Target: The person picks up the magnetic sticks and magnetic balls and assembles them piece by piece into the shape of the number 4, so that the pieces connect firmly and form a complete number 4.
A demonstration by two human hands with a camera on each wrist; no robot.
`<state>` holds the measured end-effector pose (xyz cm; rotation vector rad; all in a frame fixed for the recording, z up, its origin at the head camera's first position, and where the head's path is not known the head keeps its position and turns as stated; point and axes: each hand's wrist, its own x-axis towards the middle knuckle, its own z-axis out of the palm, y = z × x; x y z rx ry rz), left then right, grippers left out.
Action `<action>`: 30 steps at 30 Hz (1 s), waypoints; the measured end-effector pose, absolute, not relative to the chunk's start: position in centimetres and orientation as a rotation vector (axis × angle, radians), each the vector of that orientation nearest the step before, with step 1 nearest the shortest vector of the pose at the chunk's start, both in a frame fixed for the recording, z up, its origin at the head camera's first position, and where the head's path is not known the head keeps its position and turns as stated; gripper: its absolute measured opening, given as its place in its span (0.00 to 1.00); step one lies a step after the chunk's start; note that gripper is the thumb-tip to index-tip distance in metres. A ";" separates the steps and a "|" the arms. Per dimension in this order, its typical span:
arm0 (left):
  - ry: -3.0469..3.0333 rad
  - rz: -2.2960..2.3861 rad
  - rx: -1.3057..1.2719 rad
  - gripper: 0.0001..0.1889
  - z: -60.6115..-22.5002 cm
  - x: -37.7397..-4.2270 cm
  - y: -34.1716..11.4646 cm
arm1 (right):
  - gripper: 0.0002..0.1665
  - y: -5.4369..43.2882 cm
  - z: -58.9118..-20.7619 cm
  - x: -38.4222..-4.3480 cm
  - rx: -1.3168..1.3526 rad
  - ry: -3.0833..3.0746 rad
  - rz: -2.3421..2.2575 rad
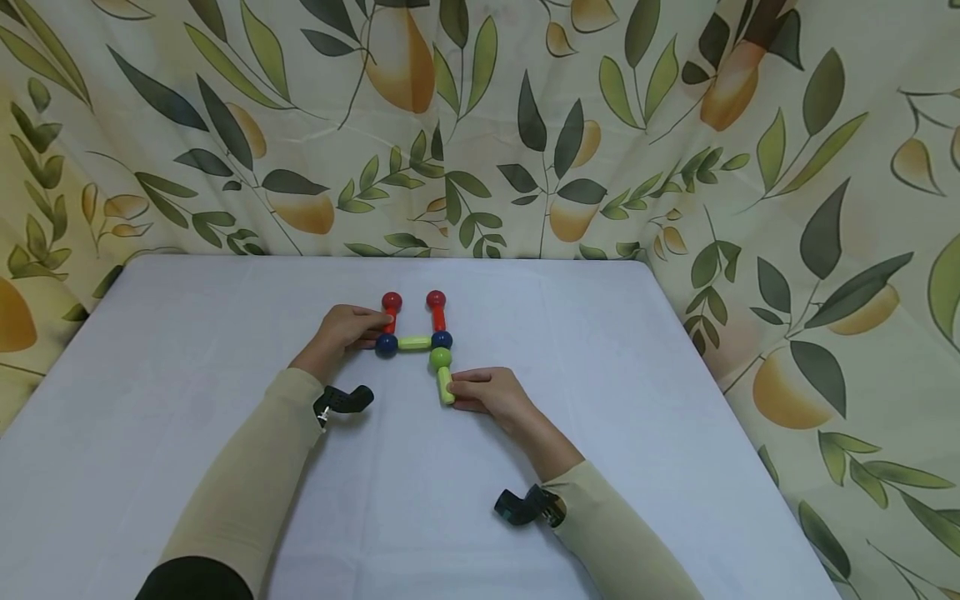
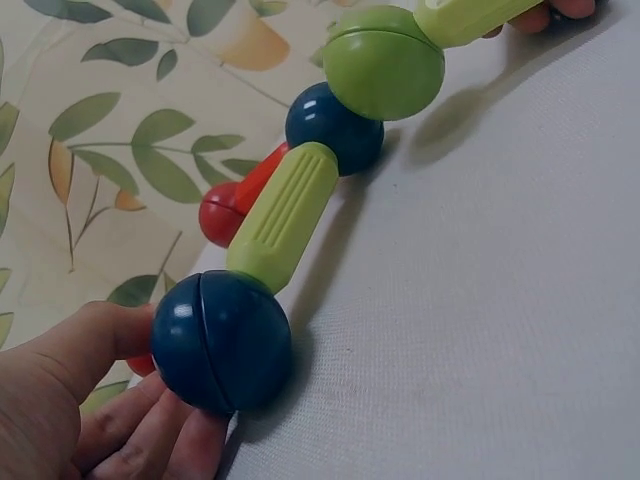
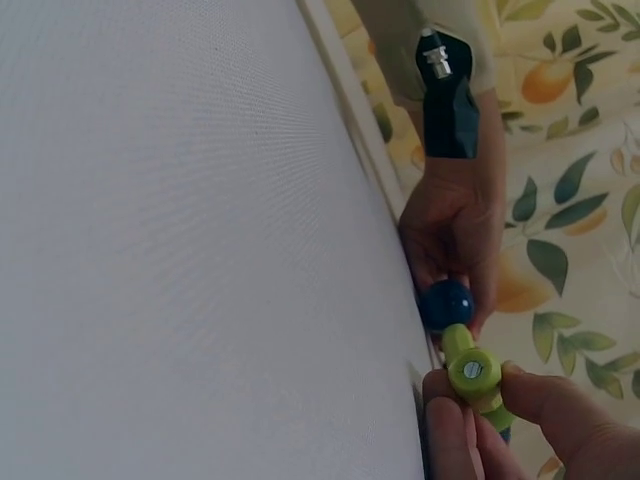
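Observation:
A toy figure of coloured balls and rods lies on the white table. My left hand (image 1: 340, 335) pinches its left red rod (image 1: 391, 320), beside a dark blue ball (image 2: 222, 342). From that ball a light green rod (image 1: 415, 343) runs to a second blue ball (image 1: 442, 339). Another red rod (image 1: 438, 317) points away from me, and each red rod ends in a red ball (image 1: 436, 299). A green ball (image 1: 440, 358) touches the second blue ball. Below it, a lower light green rod (image 1: 446, 385) is held between thumb and fingers of my right hand (image 1: 495, 395).
White cloth covers the table (image 1: 187, 450), whose far edge meets a leaf-and-fruit patterned curtain (image 1: 480, 200). Black wrist devices (image 1: 345, 400) are worn on both forearms over light sleeves.

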<state>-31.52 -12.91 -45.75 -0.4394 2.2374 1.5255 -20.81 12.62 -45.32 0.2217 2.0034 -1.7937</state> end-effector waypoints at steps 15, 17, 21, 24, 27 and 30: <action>2.238 1.528 -0.443 0.29 -45.7 -31.5 -12.9 | 0.16 12.4 -44.7 -20.8 0.170 2.067 -1.726; 2.238 1.526 -0.443 0.29 -45.7 -31.4 -12.9 | 0.15 12.4 -44.6 -20.8 0.166 2.107 -1.686; 2.237 1.527 -0.438 0.28 -45.6 -31.4 -12.8 | 0.14 12.3 -44.5 -21.0 0.130 2.191 -1.583; 2.239 1.529 -0.436 0.28 -45.7 -31.4 -12.8 | 0.14 12.3 -44.4 -21.2 0.091 2.256 -1.513; 2.240 1.532 -0.446 0.28 -45.7 -31.4 -12.8 | 0.13 12.3 -44.2 -21.3 0.053 2.341 -1.433; 2.243 1.529 -0.457 0.28 -45.7 -31.4 -12.9 | 0.11 12.3 -43.8 -21.3 0.027 2.431 -1.348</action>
